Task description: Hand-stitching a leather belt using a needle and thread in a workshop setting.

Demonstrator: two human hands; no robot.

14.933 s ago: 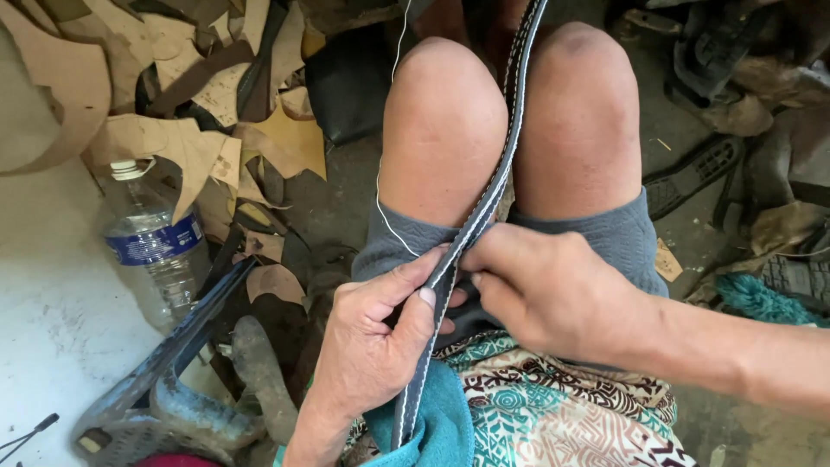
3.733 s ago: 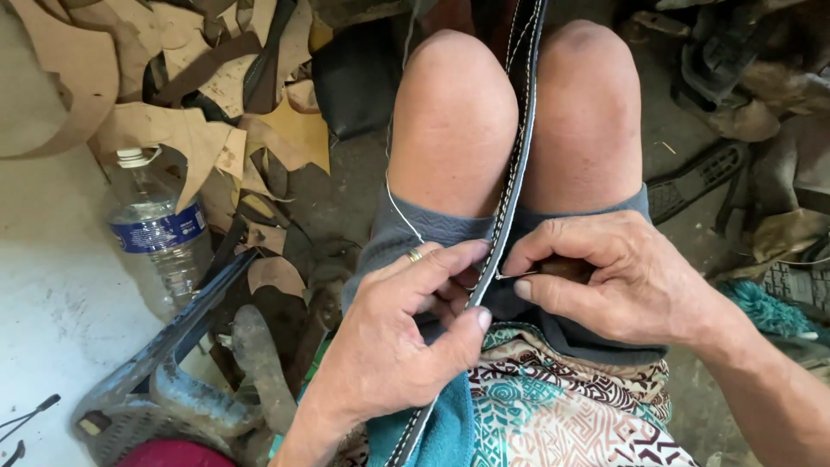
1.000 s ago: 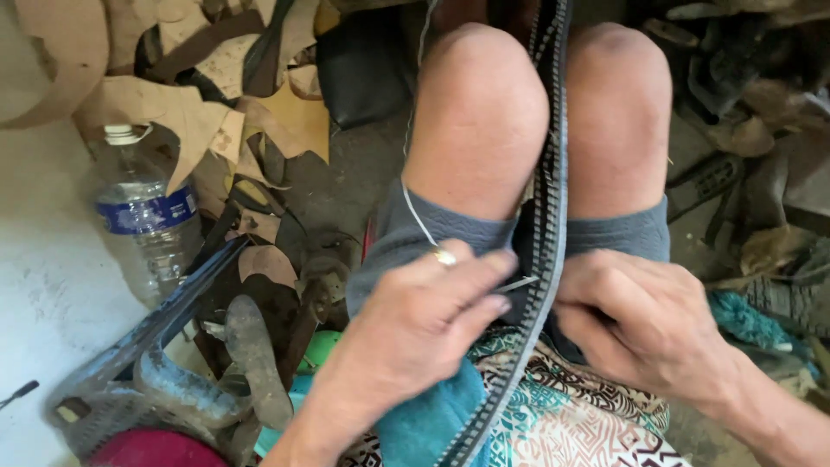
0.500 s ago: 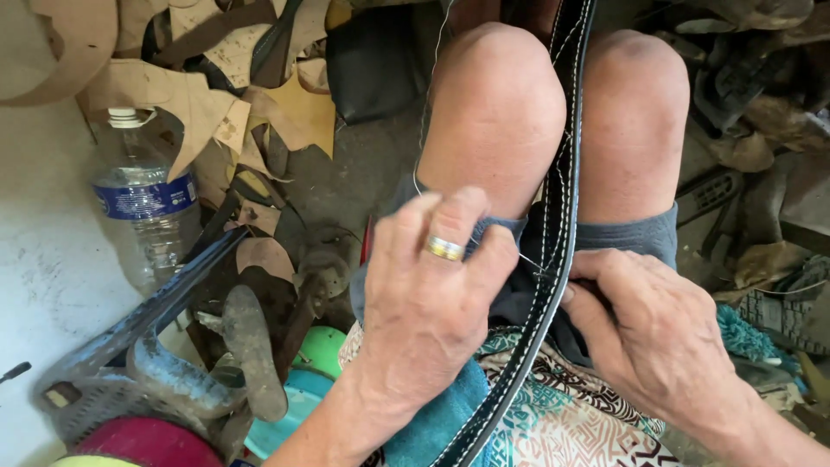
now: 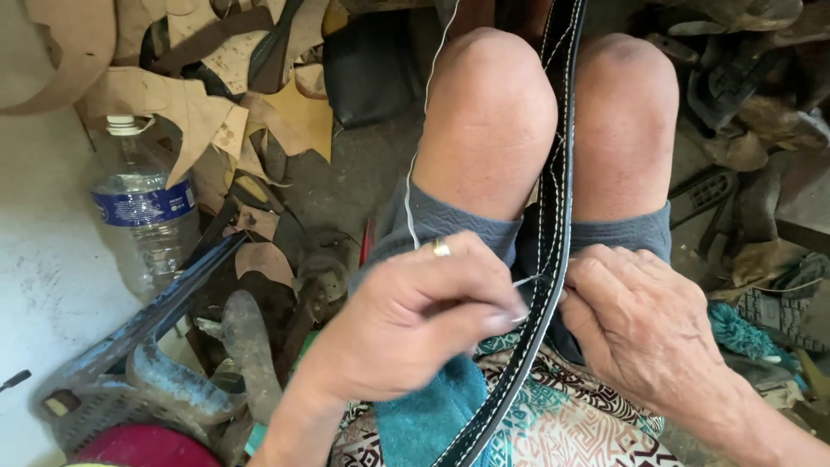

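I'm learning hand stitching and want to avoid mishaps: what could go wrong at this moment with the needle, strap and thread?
The left hand pinches a needle at the black strap, with the right hand fingers just behind; a hard push might prick them. The white thread hangs loose over the left knee and may snag or tangle. The strap, held only between the knees, could slip and skew the stitch line.

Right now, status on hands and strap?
Left hand pinching needle at black strap. Right hand steadying strap. Thread trailing over knee, nothing blocking.
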